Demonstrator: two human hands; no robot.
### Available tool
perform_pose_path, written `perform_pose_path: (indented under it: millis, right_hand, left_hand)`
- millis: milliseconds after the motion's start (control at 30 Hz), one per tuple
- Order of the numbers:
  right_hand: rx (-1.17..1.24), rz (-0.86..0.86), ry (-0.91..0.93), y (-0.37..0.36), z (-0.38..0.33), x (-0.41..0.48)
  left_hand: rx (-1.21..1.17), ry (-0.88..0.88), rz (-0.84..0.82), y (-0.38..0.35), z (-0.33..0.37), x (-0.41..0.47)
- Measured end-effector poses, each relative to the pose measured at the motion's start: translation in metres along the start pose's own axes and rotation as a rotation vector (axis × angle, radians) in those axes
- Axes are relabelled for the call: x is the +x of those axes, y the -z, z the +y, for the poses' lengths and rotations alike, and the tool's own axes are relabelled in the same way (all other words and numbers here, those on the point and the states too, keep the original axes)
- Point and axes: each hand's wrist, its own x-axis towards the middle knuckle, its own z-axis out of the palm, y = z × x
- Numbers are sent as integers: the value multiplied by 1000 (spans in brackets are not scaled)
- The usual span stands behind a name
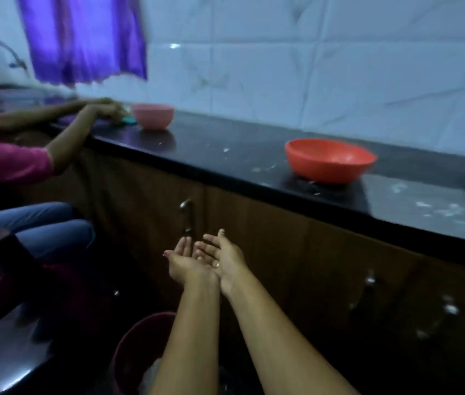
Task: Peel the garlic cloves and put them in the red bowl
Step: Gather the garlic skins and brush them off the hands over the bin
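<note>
A maroon bin (124,354) is sitting under the forearms; left hand (184,263) and right hand (225,259) are touching, palms up, fingers relaxed and spread; the red bowl (329,163) is resting on the tabletop (239,158) — well apart, up right.

White marble-veined wall tiles (325,67) are running the length of the room behind a glossy black countertop (225,158), which is carrying pale specks and smears. A purple curtain (83,38) is hanging at the upper left, glowing with light from behind. Beside it a metal tap (5,51) is curving out, blurred. Brown wooden cabinet doors (296,252) with metal handles (187,218) are standing below the counter in dim, bluish light.
</note>
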Motion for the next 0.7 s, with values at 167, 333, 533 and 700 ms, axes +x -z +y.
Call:
perform_pose_path:
  millis: [167, 333, 533, 700]
  right_hand:
    - [59, -10, 263, 41, -105, -61]
    - [-31, 103, 578, 115, -190, -114]
    - [-1274, 653, 556, 246, -239, -122]
    - [-1457, 721, 249, 287, -246, -108]
  left_hand:
    - [-64, 79, -293, -73, -21, -111]
    - [89, 68, -564, -124, -80, -198]
    - [659, -92, -873, -158, -152, -226]
    - [1515, -554, -1151, -182, -174, -198]
